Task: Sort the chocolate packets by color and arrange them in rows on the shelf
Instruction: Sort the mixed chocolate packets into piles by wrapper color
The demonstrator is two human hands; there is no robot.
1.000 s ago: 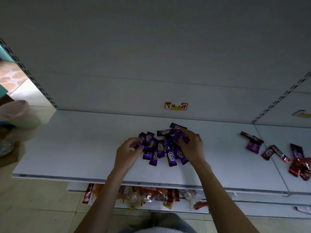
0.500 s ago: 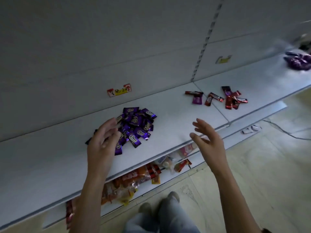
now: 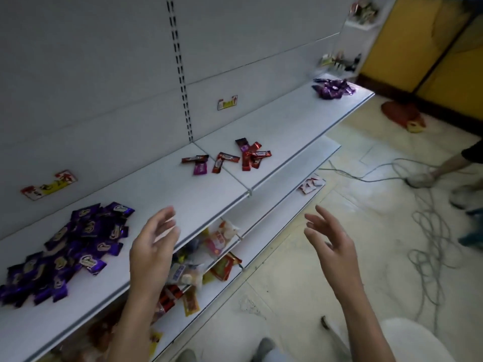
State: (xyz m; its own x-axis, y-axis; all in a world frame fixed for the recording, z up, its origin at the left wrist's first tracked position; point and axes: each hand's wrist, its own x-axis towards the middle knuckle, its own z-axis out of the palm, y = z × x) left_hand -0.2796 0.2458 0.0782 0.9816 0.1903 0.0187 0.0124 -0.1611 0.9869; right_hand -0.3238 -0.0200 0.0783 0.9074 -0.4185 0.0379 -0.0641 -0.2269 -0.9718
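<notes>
A white metal shelf (image 3: 162, 194) runs along a grey back panel in a shop aisle. A pale tiled floor (image 3: 300, 283) lies to your right and a yellow wall (image 3: 418, 48) closes the far end.

At the left of the shelf lies a loose heap of purple packets (image 3: 68, 246), overlapping one another at all angles. Farther along, near the slotted upright rail and well apart from that heap, a scatter of red packets (image 3: 245, 156) lies flat, some crossing each other. One magenta packet (image 3: 200, 168) lies among them, touching a red one. At the far end of the shelf a second purple heap (image 3: 333, 88) sits close to the front edge. A price label (image 3: 49, 184) sticks to the back panel above the near heap, and another label (image 3: 227, 102) sits farther along.

The lower shelf (image 3: 274, 212) beneath holds a jumble of mixed snack bags (image 3: 217, 239) in orange, red and clear wrapping. A few small white packets (image 3: 311, 184) lie farther right on it.

Your left hand (image 3: 153, 252) hovers over the front edge of the shelf, just right of the near purple heap, with fingers spread and loosely bent, holding nothing. Your right hand (image 3: 333, 249) hangs out over the floor, off the shelf, equally spread and empty. Grey cables (image 3: 428, 231) loop across the floor, and another person's shoe (image 3: 418, 180) stands among them.
</notes>
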